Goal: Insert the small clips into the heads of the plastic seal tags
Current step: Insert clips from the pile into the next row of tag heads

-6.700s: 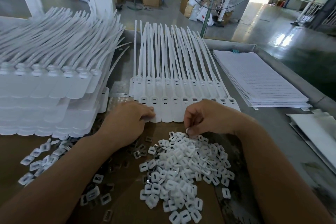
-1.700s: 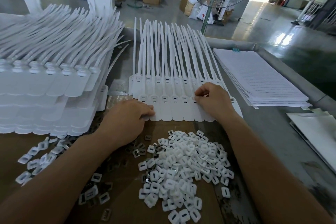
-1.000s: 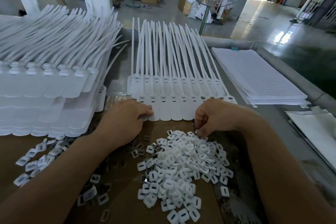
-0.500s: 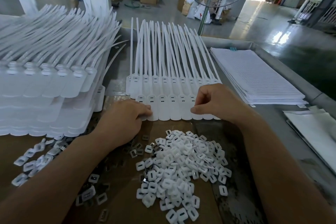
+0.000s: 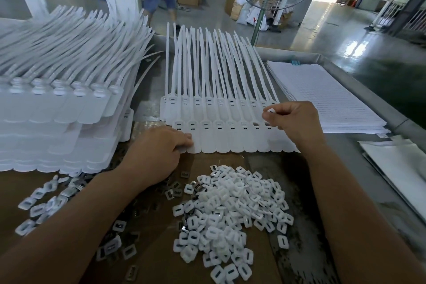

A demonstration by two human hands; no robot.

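Now our right hand (image 5: 297, 122) pinches one small clip (image 5: 271, 110) between curled fingers (image 5: 284, 108) just above the unfilled heads (image 5: 256, 125) at the right of the seal tag row (image 5: 221, 143), while our left hand (image 5: 159, 152) presses its other end to the counter (image 5: 345, 152) with relaxed fingers, so a tilted clip may jam.

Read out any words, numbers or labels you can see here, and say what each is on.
No text here can be read.
Paper stack: rows of fine print, too small to read.
Sack on the floor: red mark, too blurred to read.
Tags, clip pile, and the clip in the right hand: no print shows.
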